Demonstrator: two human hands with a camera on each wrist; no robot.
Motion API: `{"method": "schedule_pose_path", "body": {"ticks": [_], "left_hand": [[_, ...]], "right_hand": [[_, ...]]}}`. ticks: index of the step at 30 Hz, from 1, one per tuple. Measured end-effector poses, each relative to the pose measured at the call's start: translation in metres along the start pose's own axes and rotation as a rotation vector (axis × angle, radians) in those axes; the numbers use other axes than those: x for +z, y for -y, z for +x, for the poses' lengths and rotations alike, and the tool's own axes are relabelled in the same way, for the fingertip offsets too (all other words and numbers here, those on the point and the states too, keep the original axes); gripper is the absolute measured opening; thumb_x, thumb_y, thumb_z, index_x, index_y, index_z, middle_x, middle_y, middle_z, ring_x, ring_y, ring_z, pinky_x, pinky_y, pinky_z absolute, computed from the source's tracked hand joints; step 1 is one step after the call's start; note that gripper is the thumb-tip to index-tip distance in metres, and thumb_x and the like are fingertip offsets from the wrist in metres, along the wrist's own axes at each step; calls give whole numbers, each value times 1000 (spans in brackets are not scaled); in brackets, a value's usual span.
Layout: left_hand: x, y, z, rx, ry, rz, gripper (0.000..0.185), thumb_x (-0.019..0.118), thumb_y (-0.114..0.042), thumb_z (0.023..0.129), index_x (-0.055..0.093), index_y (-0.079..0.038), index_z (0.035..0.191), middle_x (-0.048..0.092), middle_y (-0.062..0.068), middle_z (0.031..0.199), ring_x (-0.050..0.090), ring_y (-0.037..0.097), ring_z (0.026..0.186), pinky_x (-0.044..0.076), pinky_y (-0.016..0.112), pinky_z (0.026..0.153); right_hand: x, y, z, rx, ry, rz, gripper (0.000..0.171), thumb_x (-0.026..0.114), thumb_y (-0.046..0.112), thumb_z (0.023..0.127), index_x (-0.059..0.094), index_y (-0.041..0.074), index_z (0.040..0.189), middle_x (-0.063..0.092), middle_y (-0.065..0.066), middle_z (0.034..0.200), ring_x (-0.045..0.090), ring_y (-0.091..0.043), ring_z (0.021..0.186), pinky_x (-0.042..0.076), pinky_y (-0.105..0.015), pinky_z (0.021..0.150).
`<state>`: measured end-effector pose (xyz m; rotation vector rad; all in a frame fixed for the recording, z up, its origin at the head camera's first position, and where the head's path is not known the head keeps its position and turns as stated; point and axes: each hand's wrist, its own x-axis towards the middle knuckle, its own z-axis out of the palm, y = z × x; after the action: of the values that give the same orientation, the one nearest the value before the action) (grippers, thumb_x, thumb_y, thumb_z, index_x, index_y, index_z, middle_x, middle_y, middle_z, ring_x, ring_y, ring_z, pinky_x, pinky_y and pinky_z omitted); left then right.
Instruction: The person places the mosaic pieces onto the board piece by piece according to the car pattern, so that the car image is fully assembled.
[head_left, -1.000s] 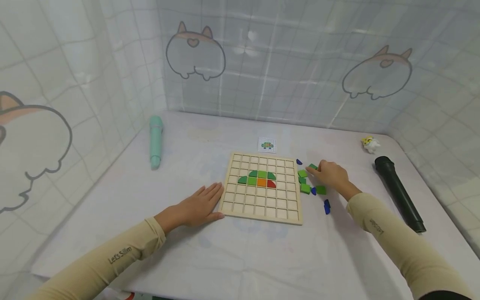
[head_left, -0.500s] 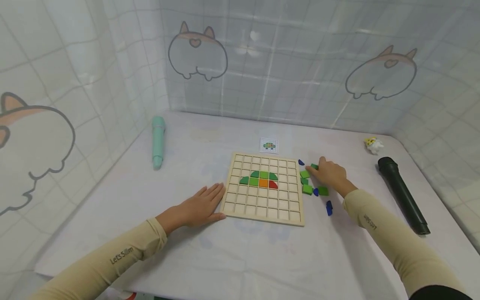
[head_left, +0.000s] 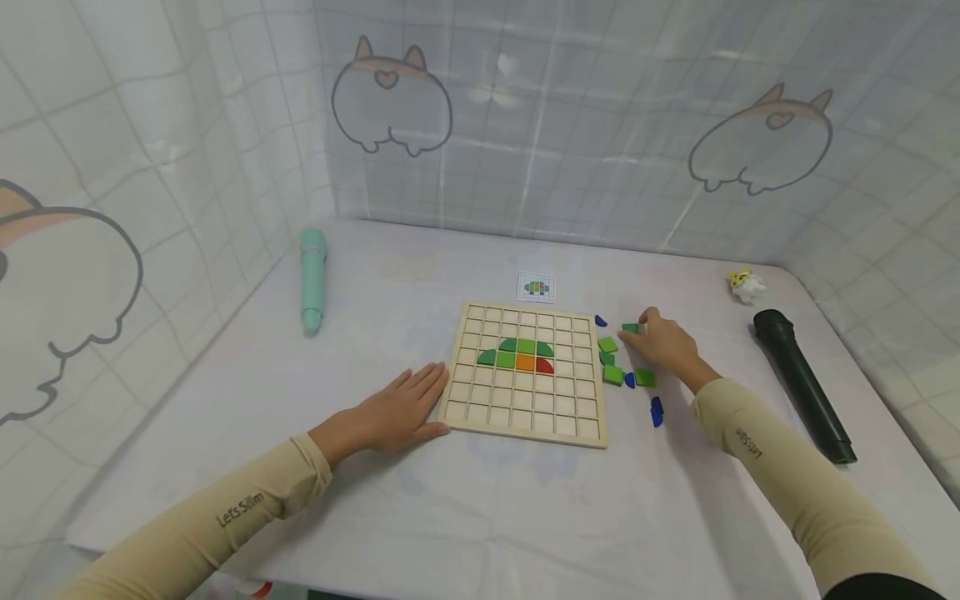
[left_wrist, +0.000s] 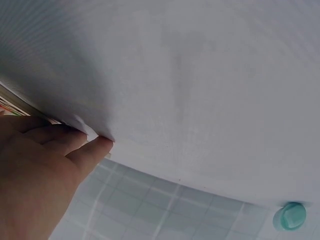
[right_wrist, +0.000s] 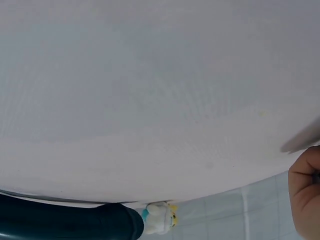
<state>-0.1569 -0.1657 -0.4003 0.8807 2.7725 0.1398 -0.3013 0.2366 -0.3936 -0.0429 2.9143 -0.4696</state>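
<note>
My left hand (head_left: pixel 401 411) lies flat, fingers straight, against the left edge of the wooden grid board (head_left: pixel 525 425). Green tiles, an orange tile (head_left: pixel 526 362) and a red tile (head_left: pixel 544 366) fill two rows of cells near its middle. Right of the board, my right hand (head_left: pixel 670 346) pinches a dark green tile (head_left: pixel 630 327) between thumb and index finger, low over the table. Around it lie light green square tiles (head_left: pixel 612 375), another dark green tile (head_left: pixel 607 358) and several blue tiles (head_left: pixel 657 412). The right wrist view catches only part of that hand, with no tile visible.
A small pattern card (head_left: pixel 536 287) lies behind the board. A mint-green stick (head_left: pixel 312 283) stands out at the far left. A black microphone-shaped object (head_left: pixel 802 387) and a small white-and-yellow figurine (head_left: pixel 745 286) are at the right. Curtains enclose the back and sides.
My right hand's thumb and index finger have shifted slightly right and away from the board, with the dark green tile between them. My left hand stays at the board's edge.
</note>
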Motion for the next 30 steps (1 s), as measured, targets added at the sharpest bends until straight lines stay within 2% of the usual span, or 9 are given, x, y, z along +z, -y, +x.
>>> {"method": "schedule_pose_path", "body": {"ticks": [2, 11, 18, 30], "left_hand": [[0, 0, 0, 0, 1, -1, 78, 43, -47, 99, 16, 8, 148, 13, 23, 154, 11, 34, 141, 14, 51, 110], [-2, -1, -1, 1, -5, -7, 78, 44, -46, 99, 17, 9, 147, 14, 23, 153, 12, 35, 141, 14, 52, 110], [-1, 0, -1, 6, -6, -1, 78, 43, -46, 99, 17, 9, 147, 13, 23, 154, 12, 34, 141, 14, 52, 110], [2, 2, 0, 4, -2, 2, 79, 42, -48, 99, 15, 8, 148, 12, 22, 154, 10, 34, 141, 14, 52, 110]], "right_hand": [[0, -1, 0, -10, -9, 16, 58, 53, 41, 95, 39, -6, 127, 56, -31, 109, 52, -32, 82, 43, -38, 63], [-1, -4, -2, -68, -89, 70, 46, 60, 30, 94, 50, 0, 127, 60, -22, 97, 55, -28, 78, 44, -37, 63], [-1, -6, 0, -82, -63, 87, 42, 61, 28, 94, 52, 5, 129, 60, -19, 93, 52, -27, 75, 41, -34, 60], [-1, -11, 1, -121, -44, 123, 43, 63, 27, 93, 50, -1, 122, 56, -14, 83, 48, -23, 70, 40, -33, 60]]}}
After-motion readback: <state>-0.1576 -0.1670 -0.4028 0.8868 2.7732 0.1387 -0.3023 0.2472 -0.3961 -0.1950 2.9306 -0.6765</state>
